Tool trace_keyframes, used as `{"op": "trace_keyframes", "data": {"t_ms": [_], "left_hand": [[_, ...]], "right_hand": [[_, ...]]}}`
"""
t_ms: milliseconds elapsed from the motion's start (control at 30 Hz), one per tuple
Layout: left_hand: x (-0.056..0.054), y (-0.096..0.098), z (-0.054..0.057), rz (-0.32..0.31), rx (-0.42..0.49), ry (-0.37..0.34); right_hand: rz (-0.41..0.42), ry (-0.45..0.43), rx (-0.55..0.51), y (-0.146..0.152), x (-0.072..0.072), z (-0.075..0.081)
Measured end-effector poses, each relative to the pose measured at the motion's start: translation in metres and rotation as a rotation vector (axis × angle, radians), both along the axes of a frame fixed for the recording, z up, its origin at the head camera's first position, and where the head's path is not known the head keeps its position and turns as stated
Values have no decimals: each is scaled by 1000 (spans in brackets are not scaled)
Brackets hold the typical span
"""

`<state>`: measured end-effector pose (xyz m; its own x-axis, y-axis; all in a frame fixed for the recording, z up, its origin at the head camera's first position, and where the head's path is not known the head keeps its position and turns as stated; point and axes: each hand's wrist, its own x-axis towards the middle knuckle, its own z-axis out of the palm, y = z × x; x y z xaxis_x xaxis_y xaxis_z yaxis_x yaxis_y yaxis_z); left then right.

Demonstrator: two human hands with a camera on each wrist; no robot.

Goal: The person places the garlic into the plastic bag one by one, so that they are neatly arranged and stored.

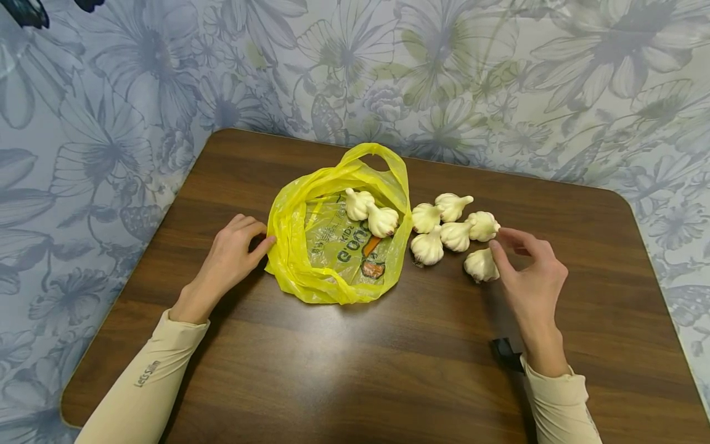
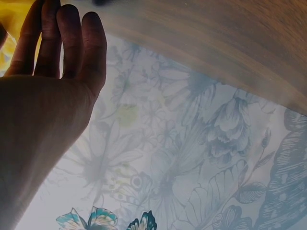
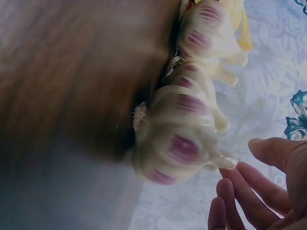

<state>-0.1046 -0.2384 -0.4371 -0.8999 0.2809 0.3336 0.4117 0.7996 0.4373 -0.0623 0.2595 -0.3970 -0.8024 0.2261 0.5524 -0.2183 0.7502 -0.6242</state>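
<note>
A yellow plastic bag [image 1: 288,259] lies with its mouth spread wide and its handle loop standing toward the wall. Two garlic bulbs [image 1: 383,221] sit inside it. My left hand [image 1: 232,250] pinches the bag's left rim between thumb and forefinger; in the left wrist view its fingers overlap the yellow plastic. Right of the bag, several garlic bulbs [image 1: 456,236] are grouped together. The nearest garlic bulb [image 1: 480,266] lies a little apart from them. My right hand [image 1: 531,274] is beside it, thumb and fingers spread, fingertips right at the stem [image 3: 221,160].
All of this lies on a brown wooden table [image 1: 344,370] with rounded corners. Flower-patterned wallpaper [image 1: 444,74] covers the wall behind the far edge. A black strap piece [image 1: 507,356] sticks out at the right wrist.
</note>
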Motion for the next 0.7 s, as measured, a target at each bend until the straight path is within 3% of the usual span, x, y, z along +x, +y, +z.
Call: {"op": "trace_keyframes", "data": {"t_ms": [367,700], "left_hand": [[0,0,1,-5,7,8],[1,1,0,-10,9,8]], "right_hand": [[-30,-77,34,7,1,-8],[-46,-93,40,7,2,-8]]}}
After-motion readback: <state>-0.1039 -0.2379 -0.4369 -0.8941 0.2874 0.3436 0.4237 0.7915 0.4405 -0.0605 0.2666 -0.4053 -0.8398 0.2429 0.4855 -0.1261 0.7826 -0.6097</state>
